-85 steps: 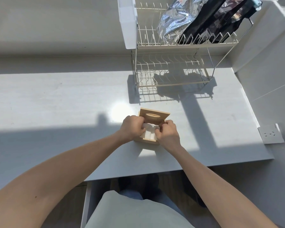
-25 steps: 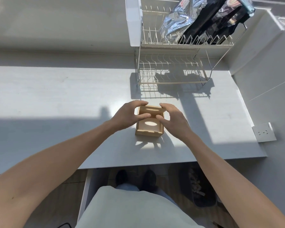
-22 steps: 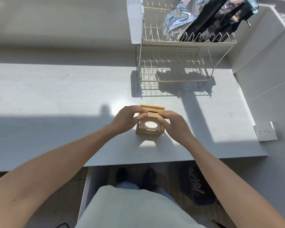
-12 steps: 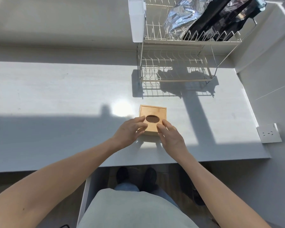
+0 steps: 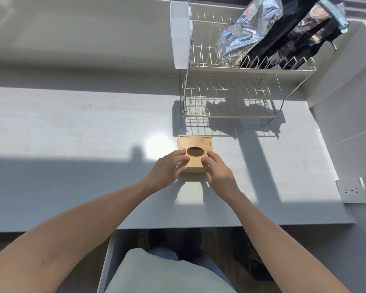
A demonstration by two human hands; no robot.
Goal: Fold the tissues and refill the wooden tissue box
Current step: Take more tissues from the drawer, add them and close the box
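Note:
The wooden tissue box (image 5: 195, 143) sits on the white counter, its sliding lid in place with a dark oval opening (image 5: 195, 151) on top. No tissue shows through the opening. My left hand (image 5: 169, 167) rests at the box's near left corner, fingertips touching the lid beside the oval. My right hand (image 5: 217, 169) lies at the near right corner, fingers curled against the lid's edge. Neither hand holds anything; both press lightly on the box.
A two-tier wire dish rack (image 5: 230, 89) stands behind the box, with foil and black bags (image 5: 268, 32) on its upper shelf and a white caddy (image 5: 181, 34) on its left side. A wall socket (image 5: 352, 190) is at the right. The counter edge (image 5: 178, 227) runs near my body.
The tissues went into the box, then both hands slid the lid shut over it. The lid now covers the box fully and my hands have drawn back to its near corners.

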